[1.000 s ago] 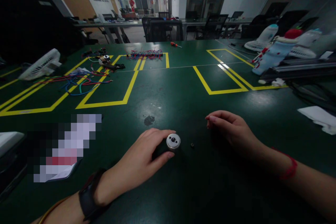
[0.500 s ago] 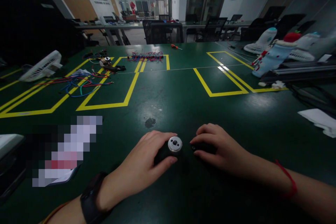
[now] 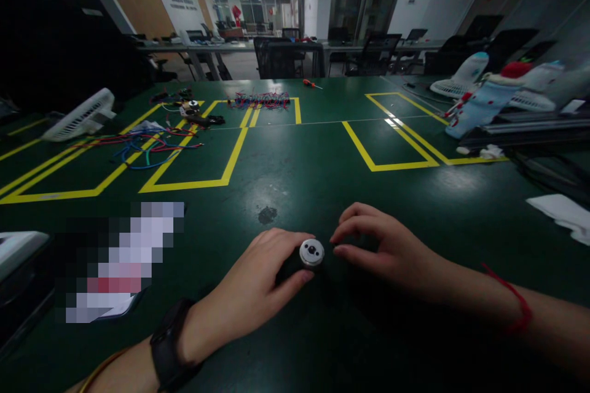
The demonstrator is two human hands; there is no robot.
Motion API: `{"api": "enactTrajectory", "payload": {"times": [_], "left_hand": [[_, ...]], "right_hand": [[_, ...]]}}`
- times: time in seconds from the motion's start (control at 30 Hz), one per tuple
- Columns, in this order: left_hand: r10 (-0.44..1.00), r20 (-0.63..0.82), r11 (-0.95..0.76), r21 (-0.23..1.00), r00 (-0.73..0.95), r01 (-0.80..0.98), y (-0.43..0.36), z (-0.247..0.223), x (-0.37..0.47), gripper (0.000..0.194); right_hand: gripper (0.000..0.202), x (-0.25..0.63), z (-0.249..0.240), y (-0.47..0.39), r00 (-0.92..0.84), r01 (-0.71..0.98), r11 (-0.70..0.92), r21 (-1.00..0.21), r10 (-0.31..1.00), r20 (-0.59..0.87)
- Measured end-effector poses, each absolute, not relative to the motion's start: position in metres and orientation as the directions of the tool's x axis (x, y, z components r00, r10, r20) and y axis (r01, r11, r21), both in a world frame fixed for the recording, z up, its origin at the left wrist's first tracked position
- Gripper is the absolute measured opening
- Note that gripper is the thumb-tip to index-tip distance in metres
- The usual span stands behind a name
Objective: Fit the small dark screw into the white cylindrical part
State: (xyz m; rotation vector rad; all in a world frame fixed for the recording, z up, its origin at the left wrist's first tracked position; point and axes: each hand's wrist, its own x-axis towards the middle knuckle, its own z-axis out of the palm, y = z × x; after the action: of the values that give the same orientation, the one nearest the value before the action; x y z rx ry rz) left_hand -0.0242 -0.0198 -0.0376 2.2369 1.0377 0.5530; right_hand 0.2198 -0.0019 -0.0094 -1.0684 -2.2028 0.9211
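My left hand [image 3: 258, 276] is closed around a dark cylindrical part with a silver end face [image 3: 312, 252]. That round face points up toward me and shows a few small dark holes. The rest of the part is hidden by my fingers and shadow. Just to its right, my right hand [image 3: 382, 242] is held with thumb and index finger pinched close together, the fingertips a short gap from the silver face. Whatever is in that pinch is too small and dark to make out. Both hands are just over the green tabletop [image 3: 295, 190].
A blurred-out flat item [image 3: 133, 258] lies left of my left hand. Farther off are loose coloured wires [image 3: 152, 147], a white fan [image 3: 83, 113], a bundle of wires [image 3: 262, 100], an orange screwdriver [image 3: 310, 83], a light-blue bottle [image 3: 479, 104] and white tissue [image 3: 560, 209].
My right hand has lifted slightly, with its fingertips nearer the silver face. The black piece seen in its fingers before is out of sight. My left hand keeps its hold.
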Motion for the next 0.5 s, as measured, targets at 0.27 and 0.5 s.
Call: {"api": "enactTrajectory", "payload": {"times": [0.27,0.5], "left_hand": [[0.790,0.115,-0.509,0.671,0.602,0.539,-0.020,-0.040,-0.024,0.031],[0.786,0.114,-0.512,0.671,0.607,0.537,-0.020,-0.039,-0.024,0.031]], "right_hand": [[0.012,0.192,0.004,-0.001,-0.614,0.464,0.628,-0.625,0.736,0.284],[0.013,0.191,0.003,-0.004,-0.617,0.500,0.634,-0.590,0.739,0.272]]}}
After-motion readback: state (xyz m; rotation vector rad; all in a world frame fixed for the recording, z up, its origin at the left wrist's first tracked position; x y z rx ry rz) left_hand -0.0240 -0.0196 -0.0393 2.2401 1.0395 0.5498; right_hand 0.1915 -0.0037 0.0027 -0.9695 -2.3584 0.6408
